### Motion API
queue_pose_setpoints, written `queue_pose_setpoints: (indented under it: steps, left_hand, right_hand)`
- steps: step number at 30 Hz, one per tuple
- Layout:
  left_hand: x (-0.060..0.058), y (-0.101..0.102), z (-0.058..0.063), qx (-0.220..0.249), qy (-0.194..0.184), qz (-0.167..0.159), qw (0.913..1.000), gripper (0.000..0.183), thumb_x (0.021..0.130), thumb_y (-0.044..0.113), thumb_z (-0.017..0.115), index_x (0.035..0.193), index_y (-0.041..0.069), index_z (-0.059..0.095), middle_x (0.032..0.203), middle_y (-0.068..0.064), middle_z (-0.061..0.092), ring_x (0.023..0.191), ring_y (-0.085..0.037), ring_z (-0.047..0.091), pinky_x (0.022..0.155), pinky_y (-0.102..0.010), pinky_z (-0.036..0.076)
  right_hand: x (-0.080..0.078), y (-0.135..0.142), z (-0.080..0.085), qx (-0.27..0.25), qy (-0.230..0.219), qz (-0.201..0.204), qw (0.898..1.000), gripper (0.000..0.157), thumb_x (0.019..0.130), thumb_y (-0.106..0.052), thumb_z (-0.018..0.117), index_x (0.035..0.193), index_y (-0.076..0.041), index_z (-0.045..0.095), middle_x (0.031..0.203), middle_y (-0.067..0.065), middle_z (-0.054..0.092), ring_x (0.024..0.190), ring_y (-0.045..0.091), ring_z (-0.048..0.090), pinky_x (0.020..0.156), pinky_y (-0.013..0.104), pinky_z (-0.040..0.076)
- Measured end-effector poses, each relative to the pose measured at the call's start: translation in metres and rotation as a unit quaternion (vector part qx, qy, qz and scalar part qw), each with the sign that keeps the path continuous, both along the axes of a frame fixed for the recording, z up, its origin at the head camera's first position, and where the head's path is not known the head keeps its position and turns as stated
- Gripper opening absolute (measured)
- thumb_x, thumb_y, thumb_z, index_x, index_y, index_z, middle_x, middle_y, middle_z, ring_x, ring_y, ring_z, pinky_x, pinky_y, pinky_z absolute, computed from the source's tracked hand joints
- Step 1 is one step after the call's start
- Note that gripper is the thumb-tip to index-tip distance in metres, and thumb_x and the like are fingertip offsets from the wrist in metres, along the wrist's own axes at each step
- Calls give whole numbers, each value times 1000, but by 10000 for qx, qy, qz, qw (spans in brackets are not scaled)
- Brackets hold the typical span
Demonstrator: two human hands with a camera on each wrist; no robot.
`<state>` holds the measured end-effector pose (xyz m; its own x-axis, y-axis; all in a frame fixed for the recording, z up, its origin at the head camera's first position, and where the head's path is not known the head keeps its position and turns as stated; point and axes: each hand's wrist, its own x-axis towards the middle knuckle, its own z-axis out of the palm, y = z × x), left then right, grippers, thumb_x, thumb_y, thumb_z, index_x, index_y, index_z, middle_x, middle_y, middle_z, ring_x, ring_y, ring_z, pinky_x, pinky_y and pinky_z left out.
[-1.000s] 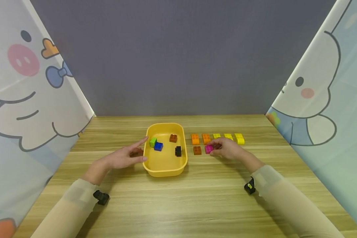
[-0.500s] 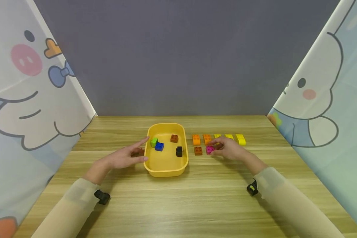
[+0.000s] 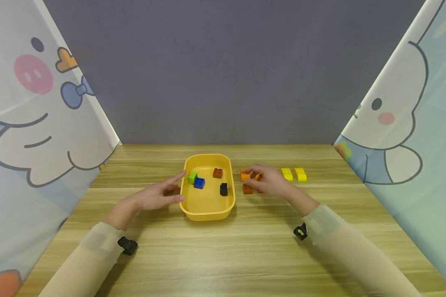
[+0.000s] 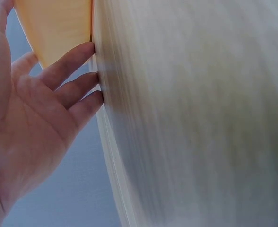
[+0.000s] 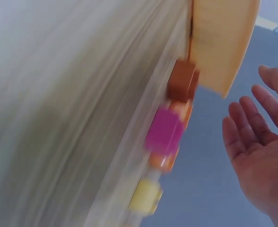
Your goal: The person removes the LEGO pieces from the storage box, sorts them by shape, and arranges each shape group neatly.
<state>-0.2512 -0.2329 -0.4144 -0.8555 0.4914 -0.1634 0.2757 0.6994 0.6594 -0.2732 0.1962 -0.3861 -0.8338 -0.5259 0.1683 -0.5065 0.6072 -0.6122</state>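
Observation:
My left hand (image 3: 154, 197) is at the left side of the yellow tray (image 3: 207, 216), fingers spread, thumb and forefinger at its rim. My right hand (image 3: 269, 180) hovers over the rows of toy bricks right of the tray. In the right wrist view its fingers are loosely bent and hold nothing. Beneath or beside it lie a brown brick (image 3: 247, 189), a magenta brick (image 5: 164, 131) and an orange brick (image 3: 245, 176). The hand covers part of the magenta brick and the back row in the head view.
Inside the tray lie a green brick (image 3: 192, 177), a blue brick (image 3: 199, 183), another brown brick (image 3: 217, 173) and a black brick (image 3: 224, 189). Two yellow bricks (image 3: 294, 174) show right of my right hand. A grey partition (image 3: 223, 82) stands behind the wooden table (image 3: 215, 255).
My right hand has left the magenta brick, which stays in the front row, and has moved left and up over the orange bricks. My left hand has stayed at the tray.

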Motion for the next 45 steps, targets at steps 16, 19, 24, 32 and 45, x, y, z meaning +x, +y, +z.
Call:
queue_pose_setpoints:
  steps: [16,19,24,32,45]
  left_hand:
    - [1,3,-1,11,11,18,10000,93,105,61,67,177,40,13,159,-22,61,151,-47,54,125,-73,37]
    - [1,3,-3,-12,60,-28,10000,93,106,61,66,178,36,13,158,-22,62,150,-48,55,124,-74,38]
    - [1,3,-3,-14,48,-42,10000,93,106,61,66,178,36,13,157,-21,63,149,-46,56,125,-72,39]
    - [-1,2,-1,-28,6,-34,10000,94,105,61,67,178,39,11,156,-20,64,149,-46,56,125,-72,38]
    - [-1,0,-1,40,15,-29,10000,94,106,60,67,178,37,11,155,-21,64,149,-46,56,125,-70,39]
  right_hand:
    - [-22,-110,-1,366,81,592,9975,38,110,-31,69,143,-12,72,134,12,71,113,29,65,98,41,57]
    - [-26,-123,-5,393,43,599,9974,36,110,-30,70,142,-13,72,136,11,70,116,28,66,98,40,59]
    - [-28,-133,-15,784,56,433,9960,33,110,-33,70,139,-20,74,135,4,71,124,24,66,110,45,54]
    - [-25,-139,-20,2121,614,301,9748,38,108,-42,71,145,-34,72,149,0,67,143,27,59,127,56,41]
    - [-23,-141,-17,2292,560,530,9703,23,101,-45,80,122,-34,77,133,-13,77,128,20,63,122,49,42]
